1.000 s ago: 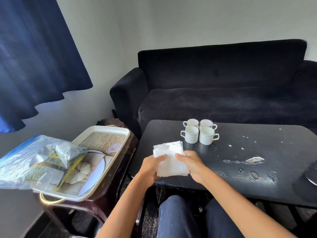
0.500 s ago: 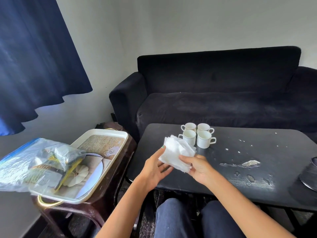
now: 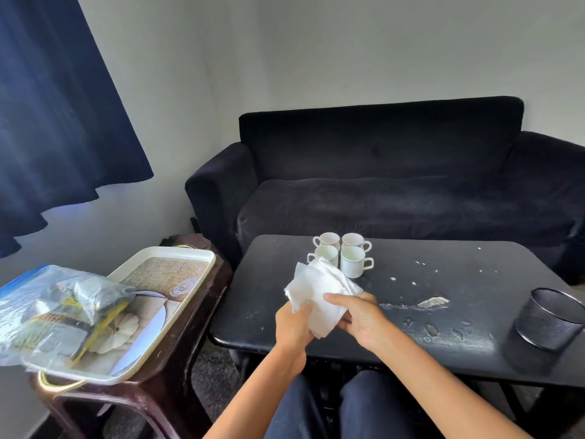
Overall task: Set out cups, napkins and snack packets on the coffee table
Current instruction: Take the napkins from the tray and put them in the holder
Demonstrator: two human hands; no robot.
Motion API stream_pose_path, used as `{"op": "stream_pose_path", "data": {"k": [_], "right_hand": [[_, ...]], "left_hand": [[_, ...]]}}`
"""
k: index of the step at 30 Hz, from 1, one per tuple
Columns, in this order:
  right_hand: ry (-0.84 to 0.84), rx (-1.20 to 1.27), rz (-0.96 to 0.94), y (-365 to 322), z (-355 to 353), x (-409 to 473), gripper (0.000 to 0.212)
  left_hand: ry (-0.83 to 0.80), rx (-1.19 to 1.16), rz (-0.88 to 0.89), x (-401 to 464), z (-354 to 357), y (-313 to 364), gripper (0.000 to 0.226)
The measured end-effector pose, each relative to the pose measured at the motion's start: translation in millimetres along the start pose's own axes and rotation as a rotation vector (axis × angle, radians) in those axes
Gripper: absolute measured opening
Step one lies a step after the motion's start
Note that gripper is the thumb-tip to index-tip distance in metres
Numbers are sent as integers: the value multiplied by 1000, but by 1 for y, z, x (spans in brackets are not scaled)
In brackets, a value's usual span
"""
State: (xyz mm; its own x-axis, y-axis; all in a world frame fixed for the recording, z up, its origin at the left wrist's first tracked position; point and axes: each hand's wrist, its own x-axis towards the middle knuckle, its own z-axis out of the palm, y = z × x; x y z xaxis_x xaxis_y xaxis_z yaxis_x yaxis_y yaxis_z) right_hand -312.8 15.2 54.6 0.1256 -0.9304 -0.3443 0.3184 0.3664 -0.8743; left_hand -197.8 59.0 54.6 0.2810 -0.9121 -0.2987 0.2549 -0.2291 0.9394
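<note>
White paper napkins (image 3: 319, 294), soft, light, easy to crumple, held above coffee table (image 3: 443, 312) near cups (image 3: 343, 256). My left hand (image 3: 292, 324) pinches one corner, right hand (image 3: 357, 316) grips the stack. Best peeled singly by edges.

Plain pale wall (image 3: 316, 52), dark blue curtain (image 3: 53, 106) hanging at left with daylight glowing under its hem, black fabric sofa (image 3: 395, 172) against the wall, dark brown side table (image 3: 177, 359) at left, dark carpet (image 3: 212, 384) below.
</note>
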Motion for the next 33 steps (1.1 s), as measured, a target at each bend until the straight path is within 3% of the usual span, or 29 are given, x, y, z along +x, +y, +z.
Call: {"op": "stream_pose_path", "data": {"k": [8, 13, 19, 23, 27, 33], "right_hand": [[17, -437, -128, -34, -57, -6, 23], [80, -569, -177, -48, -89, -7, 6], [182, -541, -136, -62, -126, -9, 4], [240, -489, -111, -68, -144, -9, 17], [225, -481, -78, -74, -158, -10, 22], [177, -353, -92, -91, -176, -8, 20]], "left_hand": [[-251, 177, -42, 1, 32, 1, 13], [-271, 148, -76, -2, 69, -5, 15], [-296, 43, -159, 0, 105, -11, 29], [-243, 86, -141, 4, 124, -19, 23], [-201, 131, -97, 7, 141, -22, 13], [-163, 135, -56, 15, 170, -22, 20]]}}
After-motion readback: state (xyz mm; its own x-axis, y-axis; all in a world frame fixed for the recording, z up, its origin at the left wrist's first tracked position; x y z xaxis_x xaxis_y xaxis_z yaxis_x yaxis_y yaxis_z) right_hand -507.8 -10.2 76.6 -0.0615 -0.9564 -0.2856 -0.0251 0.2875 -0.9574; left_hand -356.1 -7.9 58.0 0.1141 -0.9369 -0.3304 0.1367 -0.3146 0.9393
